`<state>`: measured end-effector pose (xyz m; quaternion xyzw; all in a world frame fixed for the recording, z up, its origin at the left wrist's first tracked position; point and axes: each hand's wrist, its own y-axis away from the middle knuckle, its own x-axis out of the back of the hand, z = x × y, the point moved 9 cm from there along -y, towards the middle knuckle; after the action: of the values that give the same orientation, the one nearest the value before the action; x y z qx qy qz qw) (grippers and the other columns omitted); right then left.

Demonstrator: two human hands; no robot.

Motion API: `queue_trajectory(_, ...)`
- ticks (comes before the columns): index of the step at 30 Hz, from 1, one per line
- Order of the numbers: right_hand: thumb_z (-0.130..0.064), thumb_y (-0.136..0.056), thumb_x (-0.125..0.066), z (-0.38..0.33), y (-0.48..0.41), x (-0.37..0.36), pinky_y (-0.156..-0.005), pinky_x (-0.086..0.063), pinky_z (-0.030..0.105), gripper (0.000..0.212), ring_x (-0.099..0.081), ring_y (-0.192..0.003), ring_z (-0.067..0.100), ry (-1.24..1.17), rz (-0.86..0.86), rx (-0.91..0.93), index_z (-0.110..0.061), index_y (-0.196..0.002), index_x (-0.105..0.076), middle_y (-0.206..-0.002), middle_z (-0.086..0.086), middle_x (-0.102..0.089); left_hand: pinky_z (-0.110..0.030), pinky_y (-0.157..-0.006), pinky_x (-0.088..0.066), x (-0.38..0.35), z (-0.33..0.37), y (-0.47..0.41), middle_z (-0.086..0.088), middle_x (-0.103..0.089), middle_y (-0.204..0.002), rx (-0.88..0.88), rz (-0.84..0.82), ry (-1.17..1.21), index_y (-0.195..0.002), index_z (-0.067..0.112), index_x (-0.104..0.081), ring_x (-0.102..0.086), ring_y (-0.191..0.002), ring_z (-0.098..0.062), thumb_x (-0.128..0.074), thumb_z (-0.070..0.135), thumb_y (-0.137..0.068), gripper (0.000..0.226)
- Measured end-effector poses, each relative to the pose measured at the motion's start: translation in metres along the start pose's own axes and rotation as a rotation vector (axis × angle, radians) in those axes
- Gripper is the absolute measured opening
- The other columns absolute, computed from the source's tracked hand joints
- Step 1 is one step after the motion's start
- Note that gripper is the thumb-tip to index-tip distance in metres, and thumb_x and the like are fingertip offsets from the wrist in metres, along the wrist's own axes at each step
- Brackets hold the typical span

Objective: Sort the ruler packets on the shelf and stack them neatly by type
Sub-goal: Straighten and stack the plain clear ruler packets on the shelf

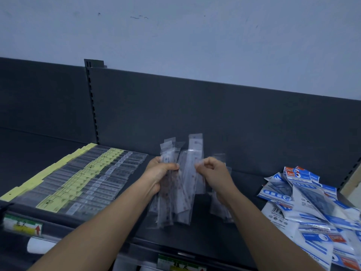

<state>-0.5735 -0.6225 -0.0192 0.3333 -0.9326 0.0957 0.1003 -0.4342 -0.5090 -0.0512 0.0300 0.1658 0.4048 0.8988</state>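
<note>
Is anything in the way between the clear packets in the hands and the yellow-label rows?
Nothing visible is. The left hand and right hand hold the clear packets above the shelf, and only bare shelf lies between them and the yellow-label rows.

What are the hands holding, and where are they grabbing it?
Clear ruler packets, upright. The left hand grips the bunch at its upper half; the right hand pinches some there too.

Print on the clear ruler packets (185,192) is motion-smeared and unreadable; the count in the fan cannot be told. The blue-and-white packet pile (312,202), near right, runs off the right and bottom edges. The shelf-edge label (181,266) is cut by the bottom edge, its characters illegible.
</note>
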Motion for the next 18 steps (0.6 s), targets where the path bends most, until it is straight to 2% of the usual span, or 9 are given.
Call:
queue_trajectory(3, -0.015, -0.094, -0.057, -0.002, -0.003, 0.009, -0.057, -0.048, 0.027, 0.018, -0.057, -0.063, 0.014, -0.127, 0.024, -0.030, -0.015, -0.076, -0.055, -0.071, 0.000, -0.060, -0.028, -0.051, -0.053, 0.007, 0.001, -0.003, -0.012, -0.067, -0.077, 0.005, 0.044, -0.008, -0.086, 0.011, -0.055, -0.065, -0.062, -0.024, -0.071, -0.007, -0.077, 0.026)
queue_trajectory(5, -0.015, -0.098, -0.052, -0.001, -0.003, 0.012, -0.049, -0.049, 0.027, 0.019, -0.057, -0.059, 0.015, -0.197, 0.028, -0.063, -0.014, -0.079, -0.051, -0.072, 0.003, -0.058, -0.028, -0.050, -0.052, 0.010, 0.001, -0.005, -0.013, -0.066, -0.078, 0.003, 0.060, -0.015, -0.086, 0.012, -0.053, -0.064, -0.062, -0.024, -0.071, -0.006, -0.077, 0.027)
queue_trajectory(9, -0.017, -0.102, -0.043, -0.002, -0.006, 0.022, -0.054, -0.052, 0.035, 0.015, -0.060, -0.067, 0.025, -0.231, 0.066, -0.057, -0.011, -0.089, -0.047, -0.087, 0.020, -0.062, -0.032, -0.056, -0.055, 0.011, -0.001, -0.006, -0.015, -0.066, -0.077, 0.016, 0.057, -0.012, -0.083, 0.011, -0.054, -0.063, -0.062, -0.026, -0.070, -0.008, -0.078, 0.024)
queue_trajectory(11, -0.014, -0.101, -0.043, -0.005, -0.007, 0.026, -0.060, -0.052, 0.038, 0.013, -0.059, -0.075, 0.030, -0.235, 0.082, -0.041, -0.006, -0.095, -0.051, -0.105, 0.034, -0.063, -0.032, -0.056, -0.055, 0.012, -0.002, -0.007, -0.015, -0.066, -0.080, 0.021, 0.054, -0.013, -0.090, 0.008, -0.055, -0.064, -0.063, -0.026, -0.071, -0.007, -0.077, 0.026)
queue_trajectory(13, -0.007, -0.099, -0.043, -0.008, -0.009, 0.031, -0.066, -0.050, 0.039, 0.014, -0.058, -0.078, 0.030, -0.270, 0.086, -0.031, 0.001, -0.096, -0.054, -0.114, 0.039, -0.057, -0.033, -0.058, -0.055, 0.013, -0.002, -0.007, -0.016, -0.067, -0.084, 0.026, 0.056, -0.019, -0.097, 0.007, -0.056, -0.066, -0.065, -0.026, -0.073, -0.005, -0.076, 0.030)
queue_trajectory(16, -0.007, -0.100, -0.046, -0.016, -0.009, 0.039, -0.064, -0.051, 0.034, 0.022, -0.068, -0.076, 0.023, -0.303, 0.088, 0.003, -0.007, -0.079, -0.053, -0.097, 0.036, -0.062, -0.032, -0.056, -0.054, 0.012, -0.002, -0.006, -0.017, -0.068, -0.086, 0.027, 0.057, -0.058, -0.100, 0.006, -0.056, -0.066, -0.065, -0.027, -0.073, -0.006, -0.074, 0.033)
queue_trajectory(18, -0.012, -0.099, -0.051, -0.016, -0.009, 0.043, -0.059, -0.049, 0.031, 0.025, -0.062, -0.068, 0.021, -0.307, 0.103, 0.016, -0.012, -0.074, -0.050, -0.073, 0.028, -0.056, -0.028, -0.052, -0.051, 0.013, -0.002, -0.004, -0.016, -0.066, -0.084, 0.019, 0.080, -0.107, -0.095, 0.008, -0.055, -0.064, -0.063, -0.025, -0.071, -0.007, -0.076, 0.029)
